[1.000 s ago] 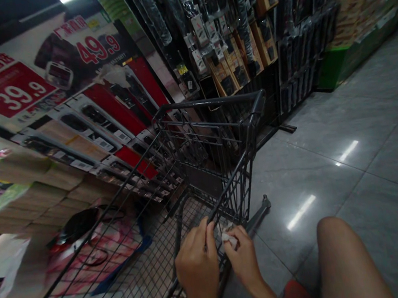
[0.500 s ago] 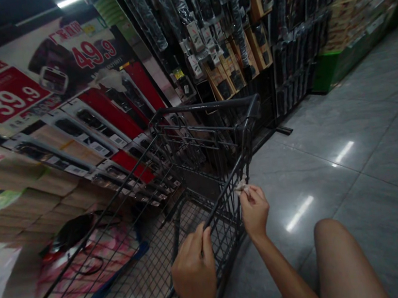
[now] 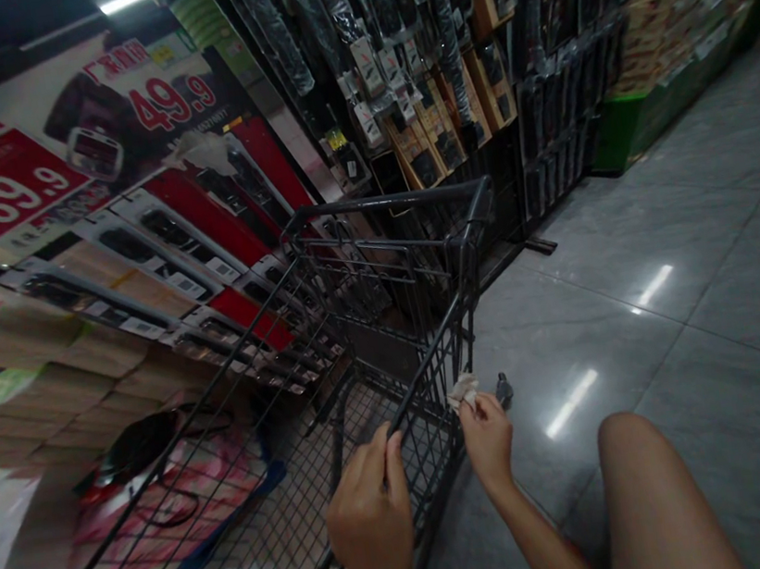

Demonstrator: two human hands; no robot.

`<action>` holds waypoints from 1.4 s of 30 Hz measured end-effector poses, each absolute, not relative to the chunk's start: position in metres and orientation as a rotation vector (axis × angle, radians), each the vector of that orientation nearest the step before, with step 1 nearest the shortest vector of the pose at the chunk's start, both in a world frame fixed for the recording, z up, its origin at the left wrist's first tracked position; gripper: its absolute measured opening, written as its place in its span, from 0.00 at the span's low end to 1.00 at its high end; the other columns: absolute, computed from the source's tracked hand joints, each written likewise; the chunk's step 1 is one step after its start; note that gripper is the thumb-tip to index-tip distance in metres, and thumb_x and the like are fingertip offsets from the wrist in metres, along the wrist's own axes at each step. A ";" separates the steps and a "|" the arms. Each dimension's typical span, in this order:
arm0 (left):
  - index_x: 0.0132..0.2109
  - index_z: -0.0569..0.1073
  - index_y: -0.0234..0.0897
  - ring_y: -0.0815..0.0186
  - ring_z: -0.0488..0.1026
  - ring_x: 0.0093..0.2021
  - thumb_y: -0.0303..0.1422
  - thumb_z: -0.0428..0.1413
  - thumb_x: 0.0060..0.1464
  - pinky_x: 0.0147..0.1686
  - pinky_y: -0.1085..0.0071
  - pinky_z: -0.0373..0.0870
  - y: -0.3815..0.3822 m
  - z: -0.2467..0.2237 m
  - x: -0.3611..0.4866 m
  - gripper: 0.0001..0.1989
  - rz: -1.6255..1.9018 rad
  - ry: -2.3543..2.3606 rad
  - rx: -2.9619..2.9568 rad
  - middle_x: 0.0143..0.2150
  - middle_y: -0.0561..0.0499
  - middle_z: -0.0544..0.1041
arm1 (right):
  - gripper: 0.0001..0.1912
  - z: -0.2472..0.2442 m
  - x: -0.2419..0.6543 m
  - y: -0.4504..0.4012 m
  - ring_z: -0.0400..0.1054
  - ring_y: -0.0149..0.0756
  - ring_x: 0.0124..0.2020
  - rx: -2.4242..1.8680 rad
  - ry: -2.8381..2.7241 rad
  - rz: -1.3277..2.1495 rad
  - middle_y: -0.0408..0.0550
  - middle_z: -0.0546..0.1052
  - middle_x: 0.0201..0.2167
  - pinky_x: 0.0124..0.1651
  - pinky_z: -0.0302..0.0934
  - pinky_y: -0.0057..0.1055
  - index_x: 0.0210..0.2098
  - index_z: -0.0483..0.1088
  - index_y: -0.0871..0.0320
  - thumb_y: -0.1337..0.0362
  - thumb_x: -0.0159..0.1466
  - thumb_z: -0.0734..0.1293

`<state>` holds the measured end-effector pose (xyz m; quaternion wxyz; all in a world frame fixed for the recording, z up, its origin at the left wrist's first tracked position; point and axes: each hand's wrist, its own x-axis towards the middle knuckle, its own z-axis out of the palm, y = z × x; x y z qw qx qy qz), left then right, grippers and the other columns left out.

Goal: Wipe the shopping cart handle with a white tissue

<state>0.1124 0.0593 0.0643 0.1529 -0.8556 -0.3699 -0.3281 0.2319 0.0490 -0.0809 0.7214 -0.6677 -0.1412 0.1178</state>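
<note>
A dark wire shopping cart (image 3: 395, 348) stands tilted across the middle of the head view. My left hand (image 3: 371, 519) is closed around the cart's near top rail. To its right, my right hand (image 3: 488, 438) pinches a crumpled whitish tissue (image 3: 462, 391) close against the cart's side wires. Whether the tissue touches the wires I cannot tell. Behind my right fingers, a small dark cart wheel (image 3: 503, 391) shows near the floor.
Racks of packaged belts (image 3: 178, 241) with price signs (image 3: 10, 188) stand at the left beyond the cart. A pink bag (image 3: 204, 494) shows through the wires. Boxes on a green base (image 3: 619, 132) line the right; grey tiled floor (image 3: 722, 277) lies below.
My right hand has moved slightly down with the tissue, and the wheel behind it has come into sight. My left hand keeps its grip on the rail.
</note>
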 end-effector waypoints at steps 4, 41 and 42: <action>0.43 0.75 0.36 0.69 0.76 0.30 0.34 0.51 0.60 0.30 0.75 0.69 0.059 0.064 0.112 0.11 -0.943 -1.062 -2.459 0.32 0.50 0.80 | 0.10 -0.071 0.240 0.044 0.64 0.33 0.28 -1.480 -0.198 0.243 0.44 0.71 0.25 0.32 0.61 0.28 0.27 0.71 0.60 0.59 0.57 0.64; 0.40 0.77 0.37 0.65 0.77 0.33 0.37 0.48 0.61 0.31 0.74 0.67 0.118 0.062 0.122 0.14 -0.750 -1.606 -2.385 0.34 0.48 0.80 | 0.13 -0.068 0.224 0.116 0.61 0.33 0.25 -1.410 -0.714 0.424 0.45 0.68 0.21 0.30 0.56 0.29 0.20 0.72 0.59 0.61 0.55 0.61; 0.40 0.77 0.37 0.65 0.77 0.33 0.37 0.48 0.61 0.31 0.73 0.66 0.120 0.063 0.122 0.14 -0.728 -1.630 -2.383 0.34 0.48 0.80 | 0.12 -0.068 0.216 0.117 0.59 0.32 0.24 -1.419 -0.707 0.433 0.44 0.67 0.20 0.29 0.55 0.28 0.19 0.70 0.59 0.61 0.55 0.61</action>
